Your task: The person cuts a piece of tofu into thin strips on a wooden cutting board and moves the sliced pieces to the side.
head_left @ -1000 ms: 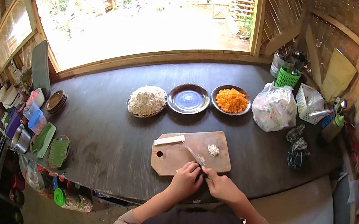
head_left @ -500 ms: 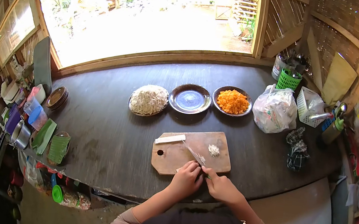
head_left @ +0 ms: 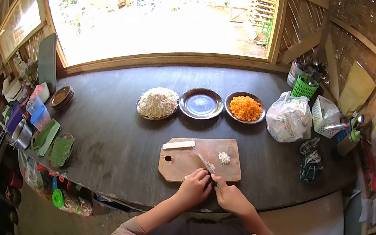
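Note:
My right hand (head_left: 234, 199) is closed around a knife (head_left: 203, 159), its blade slanting up and left over the wooden cutting board (head_left: 175, 170). Beside it, at the board's near edge, my left hand (head_left: 194, 187) has its fingers curled in close to the blade. A pale edge peeks out by these fingers, but what they press on is hidden. On the board's upper left lies a white oblong strip (head_left: 179, 144). To the right of the blade sits a small heap of white chopped pieces (head_left: 224, 158).
Beyond the board stand a plate of pale shreds (head_left: 158, 102), a dark plate (head_left: 201, 104) and a plate of orange pieces (head_left: 245, 108). At right are a plastic bag (head_left: 289, 118), a crumpled cloth (head_left: 310, 160) and baskets. Banana leaf pieces (head_left: 61, 151) lie at left.
The whole view has shifted slightly. Both hands and the knife keep nearly the same place on the board, with no clear change in what they hold.

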`<state>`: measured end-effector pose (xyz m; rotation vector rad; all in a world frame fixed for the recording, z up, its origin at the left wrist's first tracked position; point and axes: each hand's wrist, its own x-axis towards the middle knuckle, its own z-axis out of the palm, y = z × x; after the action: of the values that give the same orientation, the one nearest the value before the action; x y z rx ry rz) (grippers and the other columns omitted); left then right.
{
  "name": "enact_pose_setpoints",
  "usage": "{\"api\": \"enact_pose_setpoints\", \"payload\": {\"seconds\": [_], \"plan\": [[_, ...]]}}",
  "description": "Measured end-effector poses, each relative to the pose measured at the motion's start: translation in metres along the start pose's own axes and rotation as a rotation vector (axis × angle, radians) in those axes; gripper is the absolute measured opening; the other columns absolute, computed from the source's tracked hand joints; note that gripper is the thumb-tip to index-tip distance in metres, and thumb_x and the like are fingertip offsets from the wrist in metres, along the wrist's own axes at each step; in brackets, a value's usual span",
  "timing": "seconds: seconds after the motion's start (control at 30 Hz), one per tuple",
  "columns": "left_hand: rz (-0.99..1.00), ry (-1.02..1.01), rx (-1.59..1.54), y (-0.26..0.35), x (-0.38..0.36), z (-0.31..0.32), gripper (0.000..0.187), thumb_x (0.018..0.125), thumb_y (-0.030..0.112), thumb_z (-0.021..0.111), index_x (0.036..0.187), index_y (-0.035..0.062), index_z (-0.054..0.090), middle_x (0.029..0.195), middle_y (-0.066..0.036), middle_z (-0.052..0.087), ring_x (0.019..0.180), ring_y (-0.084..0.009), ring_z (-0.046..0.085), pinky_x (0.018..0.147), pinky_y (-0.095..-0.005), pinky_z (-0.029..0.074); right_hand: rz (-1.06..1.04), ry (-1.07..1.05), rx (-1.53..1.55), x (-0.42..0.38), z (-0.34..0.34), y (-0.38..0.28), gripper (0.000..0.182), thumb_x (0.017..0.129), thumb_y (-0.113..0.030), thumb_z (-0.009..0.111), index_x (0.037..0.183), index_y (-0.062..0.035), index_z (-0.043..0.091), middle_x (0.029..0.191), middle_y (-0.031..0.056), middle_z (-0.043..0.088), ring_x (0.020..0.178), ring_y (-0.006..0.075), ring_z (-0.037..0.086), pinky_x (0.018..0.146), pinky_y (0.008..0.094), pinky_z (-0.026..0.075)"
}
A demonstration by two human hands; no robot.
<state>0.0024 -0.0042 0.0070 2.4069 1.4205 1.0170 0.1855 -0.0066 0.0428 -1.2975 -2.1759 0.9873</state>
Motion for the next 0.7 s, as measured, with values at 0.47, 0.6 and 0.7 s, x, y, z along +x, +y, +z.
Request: {"api": "enact_pose_setpoints", "payload": {"seconds": [0.47, 0.6, 0.7], "plan": [[-0.020, -0.004, 0.011, 0.002, 0.002, -0.004, 0.024, 0.082, 0.014, 0.069, 0.100, -0.0016, 0.064, 0.109, -0.016, 0.063, 0.112, -0.0327, 0.060, 0.091, -0.0403, 0.052, 0.048, -0.016, -0.017, -0.003, -0.001, 0.005, 0.039, 0.098, -0.020, 0.050, 0.136, -0.0137, 0.044, 0.077, 0.0297, 0.065, 0.070, 0.0484, 0.064, 0.063, 0.0556, 0.050], [-0.006, -0.008, -0.003, -0.004, 0.001, 0.003, 0.024, 0.082, 0.015, 0.070, 0.100, -0.0009, 0.064, 0.108, -0.016, 0.063, 0.111, -0.0327, 0.060, 0.090, -0.0408, 0.052, -0.098, 0.052, -0.033, 0.008, 0.002, 0.014, 0.040, 0.096, -0.015, 0.052, 0.136, -0.0112, 0.044, 0.074, 0.0287, 0.064, 0.066, 0.0455, 0.065, 0.058, 0.0542, 0.049], [0.007, 0.016, 0.009, -0.005, 0.001, 0.001, 0.024, 0.082, 0.016, 0.070, 0.099, -0.0004, 0.064, 0.108, -0.015, 0.063, 0.110, -0.0326, 0.060, 0.090, -0.0414, 0.053, -0.057, -0.038, -0.040, -0.012, -0.024, -0.007, 0.041, 0.097, -0.016, 0.052, 0.136, -0.0118, 0.044, 0.073, 0.0286, 0.064, 0.067, 0.0460, 0.064, 0.059, 0.0544, 0.050]]}}
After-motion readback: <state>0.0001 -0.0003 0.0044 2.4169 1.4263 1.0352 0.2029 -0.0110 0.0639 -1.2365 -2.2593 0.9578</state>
